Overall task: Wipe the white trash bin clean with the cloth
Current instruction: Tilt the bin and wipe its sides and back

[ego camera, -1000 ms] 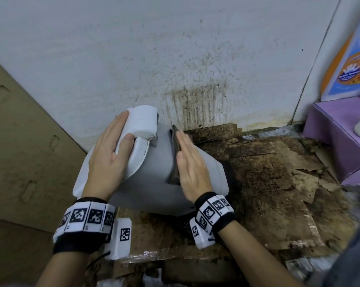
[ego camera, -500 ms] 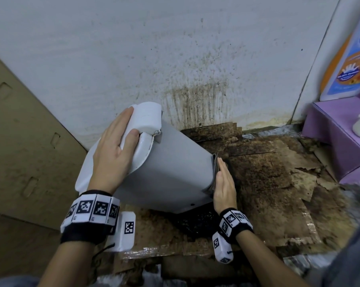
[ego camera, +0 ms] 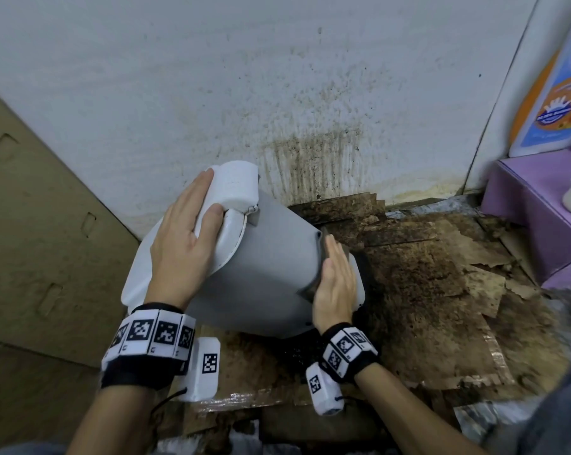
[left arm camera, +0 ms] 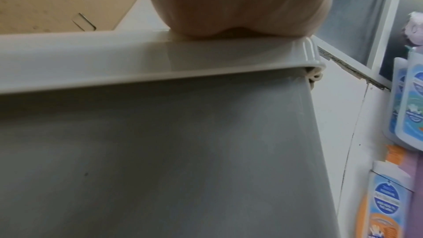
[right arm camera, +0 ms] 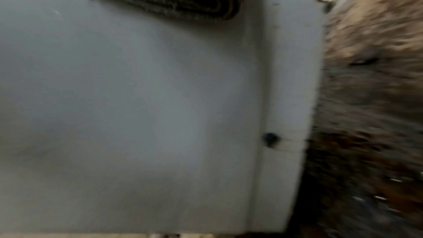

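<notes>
The white trash bin (ego camera: 261,274) lies tipped on its side over soiled cardboard (ego camera: 441,307) on the floor, its lid end toward a stained wall (ego camera: 277,77) and its base end under the right fingers. The left hand (ego camera: 182,247) lies flat on the lid (left arm camera: 160,57), fingers straight and spread a little, the thumb beside the raised hinge block; it steadies and pinches nothing. The right hand (ego camera: 336,284) has its fingers straight and held together, pressing a dark folded cloth (right arm camera: 183,1) against the bin's wall just short of the base rim. The cloth pokes out beyond the fingertips and at the heel of the palm.

The bin looks like thin, smooth, glossy plastic: probably light, somewhat flexible under pressure and apt to slide or roll on the cardboard, so the lid end seems the sound place to brace it, with a flat palm rather than a squeeze. The cloth is soft and ribbed and should follow the curved wall. A small dark spot (right arm camera: 270,138) sits near the base rim, nearer the wrist than the fingers.

To the right of the right fingers stands a purple box (ego camera: 533,208) with an orange-and-blue package (ego camera: 553,93); its printed label is too small to read. No brand shows on the bin.
</notes>
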Demonstrator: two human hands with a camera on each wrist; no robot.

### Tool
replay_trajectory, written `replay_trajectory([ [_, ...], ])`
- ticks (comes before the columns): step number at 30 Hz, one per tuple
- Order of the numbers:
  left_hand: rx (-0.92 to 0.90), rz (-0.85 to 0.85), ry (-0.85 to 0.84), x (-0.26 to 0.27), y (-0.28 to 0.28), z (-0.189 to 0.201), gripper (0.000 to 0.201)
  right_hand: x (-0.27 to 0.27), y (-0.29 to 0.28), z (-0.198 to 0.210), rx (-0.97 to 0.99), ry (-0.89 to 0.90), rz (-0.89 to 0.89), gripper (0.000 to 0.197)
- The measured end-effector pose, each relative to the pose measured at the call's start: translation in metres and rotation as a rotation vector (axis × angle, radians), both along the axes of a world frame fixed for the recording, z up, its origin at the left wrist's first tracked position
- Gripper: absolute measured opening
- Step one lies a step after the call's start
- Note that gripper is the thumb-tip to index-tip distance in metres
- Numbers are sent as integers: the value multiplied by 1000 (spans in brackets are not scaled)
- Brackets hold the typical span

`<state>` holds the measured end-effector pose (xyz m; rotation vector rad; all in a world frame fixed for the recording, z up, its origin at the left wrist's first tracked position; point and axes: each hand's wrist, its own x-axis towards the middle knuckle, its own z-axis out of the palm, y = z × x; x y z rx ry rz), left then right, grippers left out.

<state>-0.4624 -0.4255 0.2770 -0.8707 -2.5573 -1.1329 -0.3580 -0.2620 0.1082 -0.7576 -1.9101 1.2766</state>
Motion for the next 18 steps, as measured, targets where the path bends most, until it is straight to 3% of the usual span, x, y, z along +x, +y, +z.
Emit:
replay_trajectory([
  [7,5,-24,19,-1,-2,-1,59,-18,-58,90,156,119,236,66],
  [11,20,-27,0,-2,-4,-1,59,-16,-50,83,262,135,282,62],
  [18,22,-21,-22,-3,-4,1,60,0,-15,33,385,92,306,60],
])
